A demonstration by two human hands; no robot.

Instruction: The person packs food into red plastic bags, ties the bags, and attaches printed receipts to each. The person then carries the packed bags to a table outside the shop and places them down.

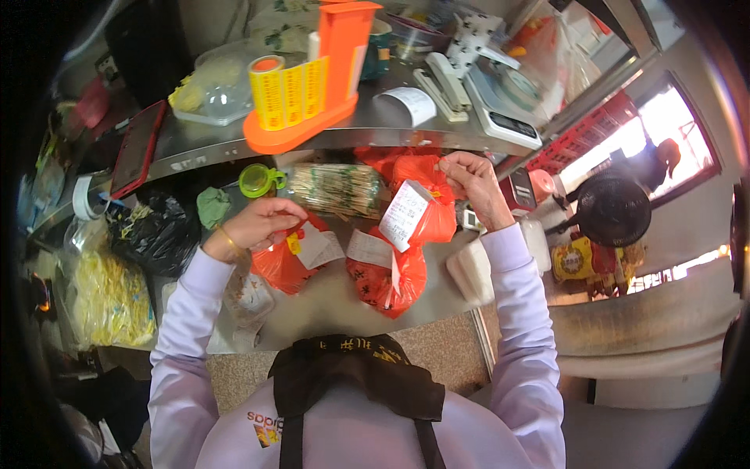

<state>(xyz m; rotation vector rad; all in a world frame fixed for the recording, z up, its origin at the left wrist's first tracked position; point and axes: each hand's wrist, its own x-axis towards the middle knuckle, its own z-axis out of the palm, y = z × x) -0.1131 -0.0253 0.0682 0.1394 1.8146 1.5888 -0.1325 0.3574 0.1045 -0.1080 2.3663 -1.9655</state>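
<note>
My left hand [266, 225] is at the top of a red plastic bag [287, 267] with a paper slip [316, 249] on it; its fingers seem to pinch the bag's top. My right hand [469, 179] has thumb and forefinger pinched at the top of another red plastic bag [436, 217], which bears a printed receipt [404, 212]. Between and below them, a third red bag [389, 287] with a white slip [369, 249] sits on the metal counter [334, 311]. A pack of wooden skewers [337, 187] lies behind the bags.
Above is a metal shelf with an orange sticker-roll holder [302, 126], a stapler [445, 88], a digital scale [504, 111] and a red-edged phone [137, 149]. Left are a black bag [155, 234] and bagged yellow food [111, 305]. White containers [471, 269] stand right; a green cup [258, 180] stands behind.
</note>
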